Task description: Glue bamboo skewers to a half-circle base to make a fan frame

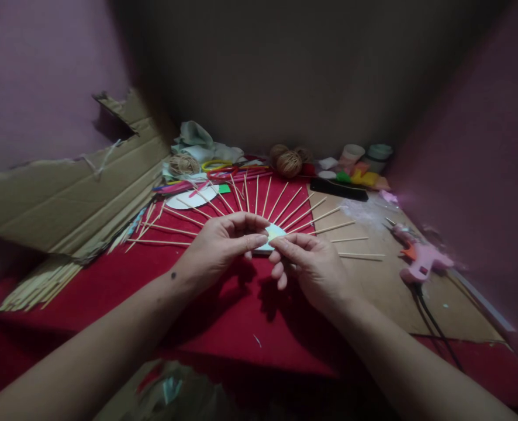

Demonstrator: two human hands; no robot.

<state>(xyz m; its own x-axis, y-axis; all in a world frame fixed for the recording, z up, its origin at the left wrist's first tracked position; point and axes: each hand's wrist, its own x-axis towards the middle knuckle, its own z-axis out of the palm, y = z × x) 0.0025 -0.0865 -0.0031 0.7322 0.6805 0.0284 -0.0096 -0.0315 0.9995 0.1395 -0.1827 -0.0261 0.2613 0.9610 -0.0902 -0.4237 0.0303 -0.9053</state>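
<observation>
Thin wooden sticks (pixel 287 206) fan out in a half circle from a small pale blue piece (pixel 277 230) on the red-covered table. My left hand (pixel 224 240) is over the left side of this piece, with thumb and index finger closed near its middle. From the right, my right hand (pixel 314 263) meets it, thumb and index finger pinched and the other fingers curled below. The fingertips of both hands almost touch. Something pale and yellowish shows between them, too small to name. My fingers hide part of the blue piece and the inner ends of several sticks.
On the right, a pink glue gun (pixel 425 260) with a black cord lies on a cardboard sheet (pixel 373 298). Left are a bundle of sticks (pixel 44 283), upright cardboard (pixel 66 199) and a white oval (pixel 193 197). Behind are twine balls (pixel 289 162), scissors (pixel 217 166) and a black strip (pixel 338 189).
</observation>
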